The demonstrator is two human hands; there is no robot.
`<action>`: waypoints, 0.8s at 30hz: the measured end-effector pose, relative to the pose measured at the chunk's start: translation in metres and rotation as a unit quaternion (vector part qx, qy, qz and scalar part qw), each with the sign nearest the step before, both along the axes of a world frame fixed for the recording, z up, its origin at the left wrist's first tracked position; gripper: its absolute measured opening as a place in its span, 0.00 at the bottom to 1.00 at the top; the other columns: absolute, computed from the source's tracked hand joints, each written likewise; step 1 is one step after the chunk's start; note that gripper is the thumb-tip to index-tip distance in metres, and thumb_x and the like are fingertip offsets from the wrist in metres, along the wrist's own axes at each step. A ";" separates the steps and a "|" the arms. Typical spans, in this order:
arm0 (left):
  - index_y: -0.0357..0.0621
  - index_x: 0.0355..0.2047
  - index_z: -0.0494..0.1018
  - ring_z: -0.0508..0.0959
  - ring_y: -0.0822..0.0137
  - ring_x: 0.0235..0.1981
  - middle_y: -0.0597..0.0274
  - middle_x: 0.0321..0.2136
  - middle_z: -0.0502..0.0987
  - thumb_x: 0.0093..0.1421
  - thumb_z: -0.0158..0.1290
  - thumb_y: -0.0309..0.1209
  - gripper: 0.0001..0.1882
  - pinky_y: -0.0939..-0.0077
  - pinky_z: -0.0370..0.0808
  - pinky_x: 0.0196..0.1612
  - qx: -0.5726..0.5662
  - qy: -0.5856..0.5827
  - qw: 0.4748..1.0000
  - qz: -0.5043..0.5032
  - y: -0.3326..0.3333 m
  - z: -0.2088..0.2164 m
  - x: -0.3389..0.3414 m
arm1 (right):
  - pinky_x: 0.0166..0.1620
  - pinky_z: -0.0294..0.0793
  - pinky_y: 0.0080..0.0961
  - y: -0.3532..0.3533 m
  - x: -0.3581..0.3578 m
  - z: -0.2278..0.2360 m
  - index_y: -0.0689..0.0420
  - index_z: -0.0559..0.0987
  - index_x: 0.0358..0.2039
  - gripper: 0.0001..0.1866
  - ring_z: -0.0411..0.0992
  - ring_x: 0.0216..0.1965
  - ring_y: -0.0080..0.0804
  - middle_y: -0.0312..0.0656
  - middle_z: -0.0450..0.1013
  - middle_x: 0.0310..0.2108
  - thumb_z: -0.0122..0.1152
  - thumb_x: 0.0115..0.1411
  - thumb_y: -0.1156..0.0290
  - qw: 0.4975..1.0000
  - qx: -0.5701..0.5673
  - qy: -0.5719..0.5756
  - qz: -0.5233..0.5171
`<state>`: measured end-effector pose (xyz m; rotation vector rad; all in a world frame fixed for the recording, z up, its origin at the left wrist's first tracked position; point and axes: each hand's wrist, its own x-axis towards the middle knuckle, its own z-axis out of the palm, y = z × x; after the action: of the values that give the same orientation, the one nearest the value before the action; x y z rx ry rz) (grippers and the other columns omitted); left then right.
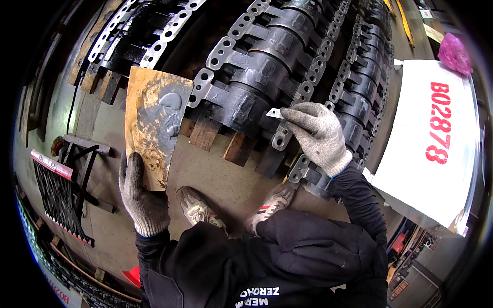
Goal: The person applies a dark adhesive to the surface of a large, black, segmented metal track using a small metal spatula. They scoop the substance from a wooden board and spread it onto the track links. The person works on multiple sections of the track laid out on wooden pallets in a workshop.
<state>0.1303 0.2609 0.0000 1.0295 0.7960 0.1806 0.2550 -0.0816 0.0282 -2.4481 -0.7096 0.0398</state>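
Observation:
My left hand [144, 197], in a stained grey knit glove, grips the lower edge of a tan board [141, 123], with the fingers on its left side. Grey paste [172, 102] is smeared over the board's face, with a thicker lump at upper right. My right hand [321, 136], gloved alike, pinches a small flat pale metal blade [273, 113] between thumb and fingers. That blade hangs over the near end of the middle row of dark rounded metal castings [267, 84], which is edged by bare-metal link plates [221, 54]. Whether the blade touches the casting, I cannot tell.
Similar rows lie at right [359, 82] and upper left [133, 36]. Wooden blocks [204, 134] support the middle row. A white-topped box [426, 138] with a pink plastic bundle [454, 54] stands at right. Black straps hang from a rack [61, 190] at left. My shoes [197, 205] are close by.

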 end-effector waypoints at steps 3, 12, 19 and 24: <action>0.40 0.61 0.70 0.76 0.67 0.56 0.61 0.55 0.76 0.69 0.53 0.38 0.24 0.68 0.73 0.59 -0.046 0.005 0.999 -0.012 0.000 0.004 0.002 | 0.45 0.78 0.34 -0.001 0.000 -0.001 0.54 0.86 0.46 0.18 0.78 0.42 0.42 0.44 0.80 0.42 0.70 0.53 0.79 1.000 -0.011 -0.003 0.010; 0.38 0.62 0.69 0.73 0.67 0.59 0.60 0.59 0.73 0.71 0.51 0.34 0.22 0.68 0.70 0.62 -0.012 -0.016 0.999 -0.050 0.001 0.000 -0.001 | 0.43 0.79 0.33 -0.001 -0.001 0.003 0.53 0.86 0.45 0.16 0.79 0.40 0.42 0.44 0.81 0.40 0.71 0.55 0.76 1.000 -0.008 -0.005 0.007; 0.31 0.62 0.66 0.78 0.66 0.54 0.54 0.54 0.76 0.73 0.47 0.32 0.22 0.70 0.76 0.56 -0.039 -0.025 0.999 -0.010 -0.006 0.005 0.004 | 0.42 0.79 0.33 0.001 -0.002 0.002 0.51 0.86 0.46 0.16 0.78 0.39 0.41 0.43 0.81 0.41 0.71 0.55 0.76 1.000 -0.009 0.016 0.023; 0.32 0.62 0.66 0.75 0.64 0.58 0.56 0.59 0.72 0.71 0.48 0.25 0.21 0.68 0.73 0.60 -0.100 -0.116 0.987 -0.055 0.001 0.001 -0.001 | 0.45 0.77 0.35 -0.003 -0.003 0.003 0.55 0.86 0.45 0.17 0.78 0.41 0.42 0.43 0.80 0.41 0.70 0.53 0.78 0.999 -0.023 0.032 0.020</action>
<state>0.1297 0.2624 0.0008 0.8417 0.5332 0.1213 0.2519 -0.0847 0.0313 -2.4647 -0.7370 0.1505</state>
